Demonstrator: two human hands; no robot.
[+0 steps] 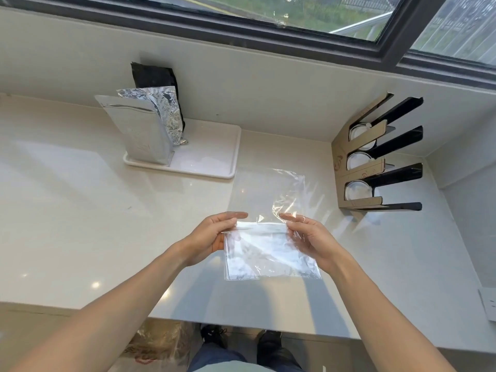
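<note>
Bright daylight falls from the window [295,12] onto the pale desk [67,210], which shows glare spots near its front edge. The clear bag [268,253] glints white. Soft shadows lie under the arms. Straight edges bow at the borders.

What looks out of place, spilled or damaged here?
Nothing spilled. The middle foil pouch on the tray is crumpled, unlike the smooth pouch in front. The clear bag in the left hand and right hand looks intact.

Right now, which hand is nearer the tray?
Left. The left hand holds the bag just short of the tray; the right hand holds it farther right.
</note>
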